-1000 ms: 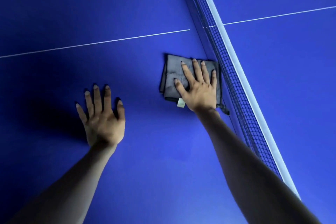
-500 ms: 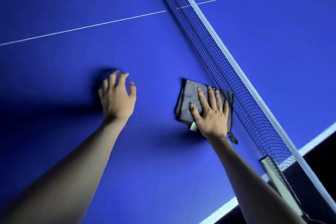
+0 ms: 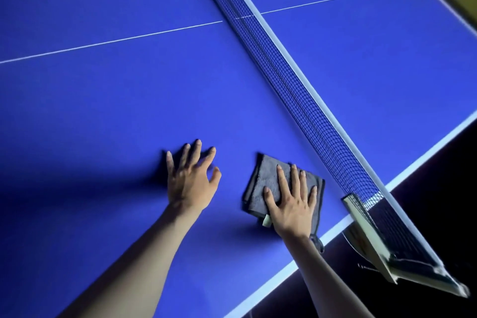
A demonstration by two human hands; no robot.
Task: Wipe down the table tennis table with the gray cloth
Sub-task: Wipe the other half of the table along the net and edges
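Observation:
A folded gray cloth (image 3: pixel 263 178) lies flat on the blue table tennis table (image 3: pixel 108 111), close to the near white edge line and just left of the net. My right hand (image 3: pixel 291 201) presses down on the cloth with straight, spread fingers. My left hand (image 3: pixel 191 178) rests on the bare table surface to the left of the cloth, fingers spread and apart from it. A small pale tag sticks out from the cloth under my right palm.
The net (image 3: pixel 296 85) with its white top band runs diagonally from top centre to the clamp post (image 3: pixel 366 224) at the table's near edge. A white centre line (image 3: pixel 111 42) crosses the table. Dark floor lies beyond the edge at lower right.
My right hand has slid the cloth along the net toward the table's near edge. My left hand has moved across the surface closer to the cloth. The table edge and net post have come into view.

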